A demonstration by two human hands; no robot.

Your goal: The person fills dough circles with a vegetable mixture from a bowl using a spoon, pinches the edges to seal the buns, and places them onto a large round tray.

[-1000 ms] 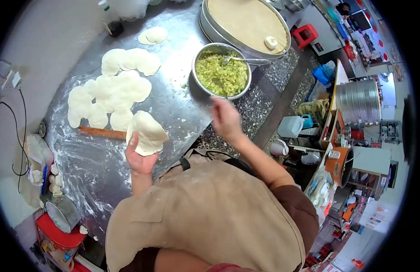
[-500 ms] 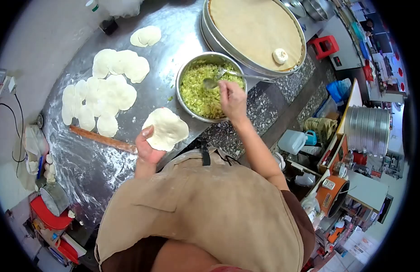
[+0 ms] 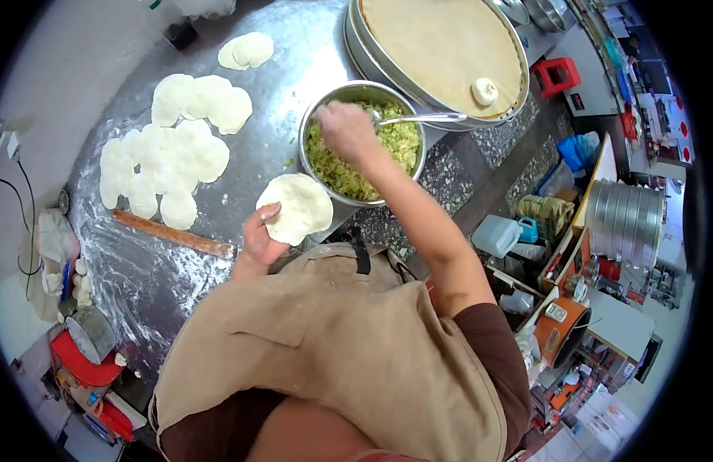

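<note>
Flour point(image 3: 145, 266) streaks the grey counter point(image 3: 291, 54); near its edge the left hand point(image 3: 261, 239) grips a dough round point(image 3: 301, 209) just beside the metal bowl point(image 3: 376, 92), while the right hand point(image 3: 346, 132), curled, hangs over the chopped mixture point(image 3: 403, 145), its grip impossible to tell; keeping the dough round level and close should limit spills

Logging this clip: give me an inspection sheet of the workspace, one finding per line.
Surface: metal table, streaked with flour.
Job's things: dough round; metal bowl holding green filling; overlapping flat rounds on the table; white bun on lined tray.
Clutter: brown rolling pin beside the flat rounds.
Hands: left hand holds the dough round; right hand is over the bowl, its grip unclear.
Cables: dark cable against the wall at picture left.
Surroundings: red stool and stacked metal tiers at picture right.
</note>
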